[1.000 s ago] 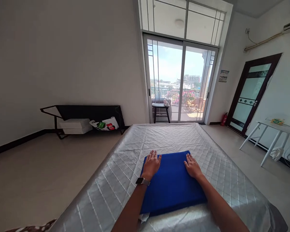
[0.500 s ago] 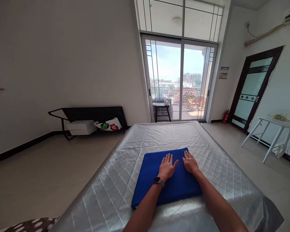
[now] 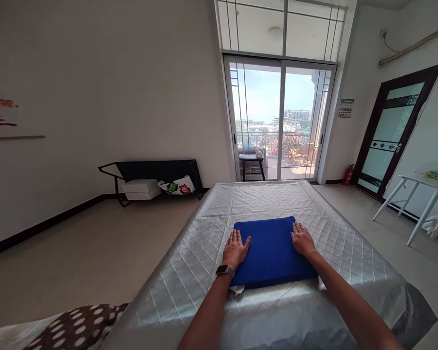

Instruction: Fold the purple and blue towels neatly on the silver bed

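Observation:
A flat, rectangular blue cushion (image 3: 270,253) lies on the silver quilted cover (image 3: 190,253). A small white tag (image 3: 237,289) pokes out at its near left corner. My left hand (image 3: 235,249), with a watch (image 3: 225,270) on the wrist, rests along the cushion's left edge, fingers stretched out and thumb spread over the blue top. Along the opposite edge lies my right hand (image 3: 302,238), also flat, its thumb apart from the fingers. Neither hand is closed around anything.
Brown polka-dot fabric (image 3: 76,325) lies at the lower left. By the left wall is a black-framed rack (image 3: 156,170) with white boxes (image 3: 140,189). A white stool (image 3: 423,181) stands at right; a dark stool (image 3: 251,158) is near the sliding door (image 3: 282,121).
My hands have moved apart, from the cushion's top to its left and right edges. The cushion sits squarer and its tag now shows. The view has turned slightly left.

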